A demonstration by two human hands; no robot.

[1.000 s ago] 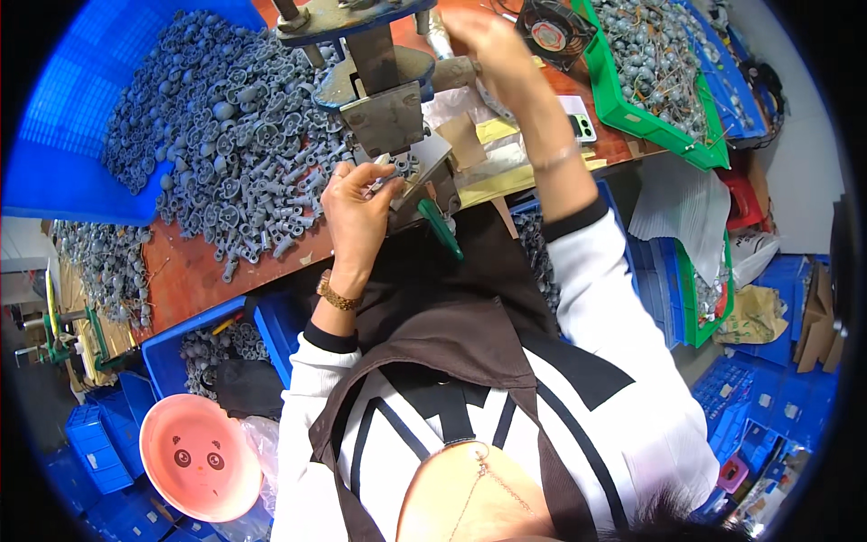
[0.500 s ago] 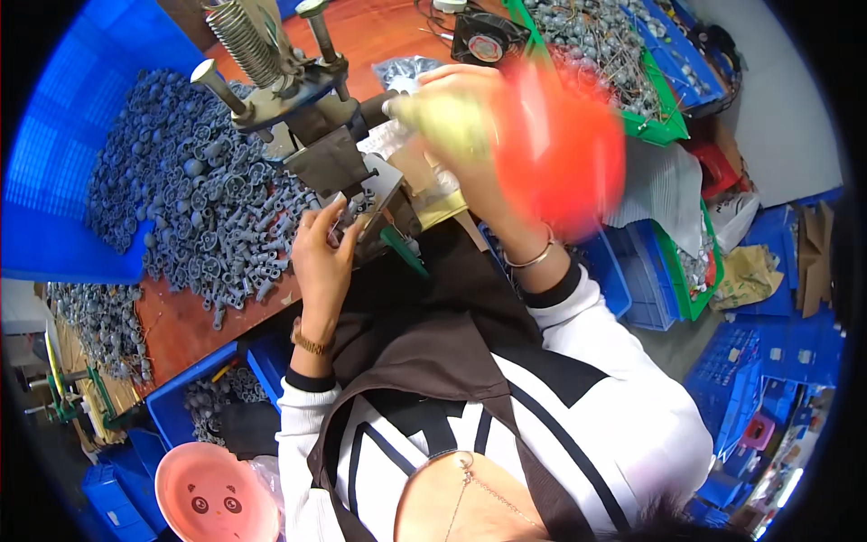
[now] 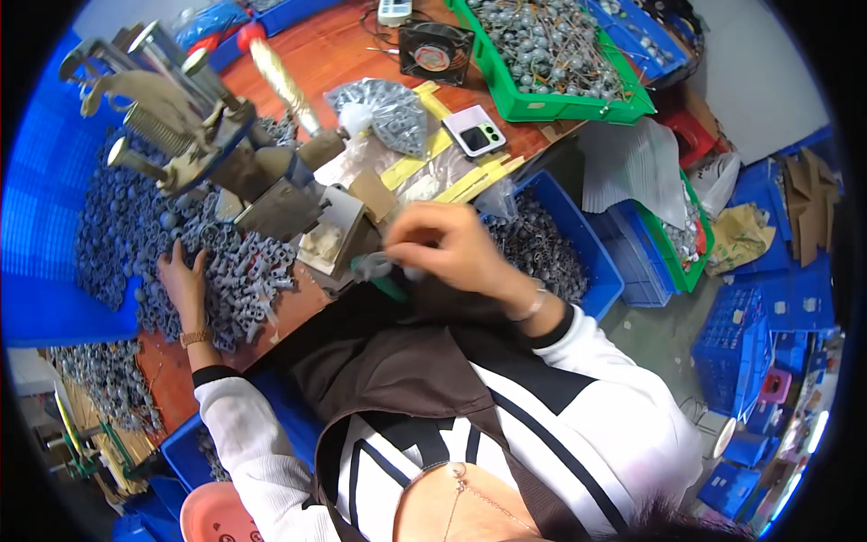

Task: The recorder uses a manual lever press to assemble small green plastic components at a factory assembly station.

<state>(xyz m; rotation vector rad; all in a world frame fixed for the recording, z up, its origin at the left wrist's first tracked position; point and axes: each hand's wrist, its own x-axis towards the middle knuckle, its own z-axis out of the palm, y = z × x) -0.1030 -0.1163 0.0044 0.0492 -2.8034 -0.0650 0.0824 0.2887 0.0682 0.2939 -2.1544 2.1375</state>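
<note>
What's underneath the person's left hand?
Small gray plastic parts show around the left hand; whatever lies directly beneath its palm is covered and cannot be seen.

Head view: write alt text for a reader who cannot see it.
A person's left hand is spread on a heap of grey parts, while the right hand hovers near blurred grey pieces beside a metal press. Beyond lie a phone, a black fan and a green tray.

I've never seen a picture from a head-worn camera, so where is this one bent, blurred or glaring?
Head view: the picture is round with a black rim, and the blue crate near the right edge looks skewed; the grey piece beside the right hand is smeared; highlights glint on the clear bag.
</note>
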